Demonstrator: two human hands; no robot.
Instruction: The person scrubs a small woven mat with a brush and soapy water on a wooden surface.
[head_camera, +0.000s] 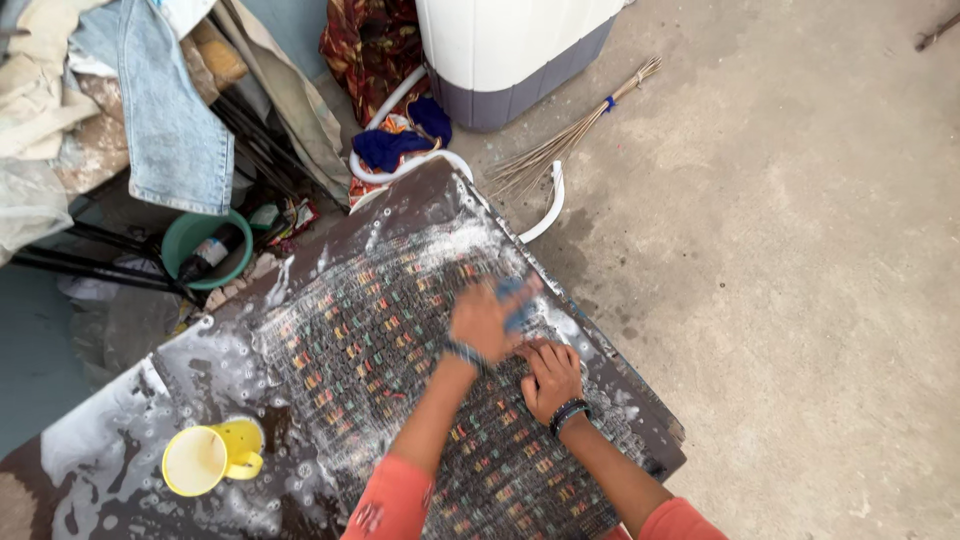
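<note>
1. A dark bottle (205, 256) lies tilted inside the green tub (177, 232) at the left, beside the wet board. Around its middle runs a pale label (212, 250), a white band against the dark body.
2. Just right of the tub, on the floor beneath the hanging clothes, lies a small flat packet (295, 218), red with darker patches; it may be a crumpled wrapper, as the view is too small to tell.

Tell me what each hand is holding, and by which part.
The left hand grips a blue scrubbing thing, mostly hidden under its fingers; which part cannot be told. The right hand holds nothing, pressing flat on the soapy patterned mat.
</note>
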